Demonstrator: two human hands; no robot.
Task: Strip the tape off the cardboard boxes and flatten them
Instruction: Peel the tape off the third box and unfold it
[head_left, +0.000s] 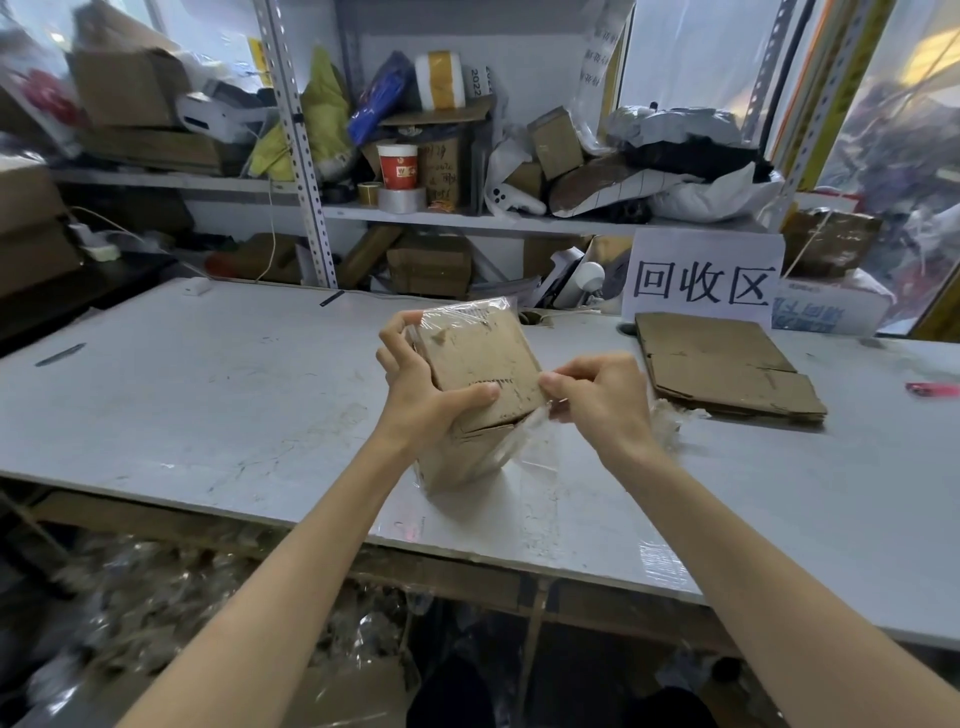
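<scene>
Left hand (421, 389) curled round box (480, 358)

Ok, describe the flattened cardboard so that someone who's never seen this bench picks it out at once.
Find the white sign with three big black characters at the back of the grey table. The flattened cardboard lies directly before it. Unlike the box that the left hand grips while the right hand pinches its clear tape, it is flat and untouched.
</scene>
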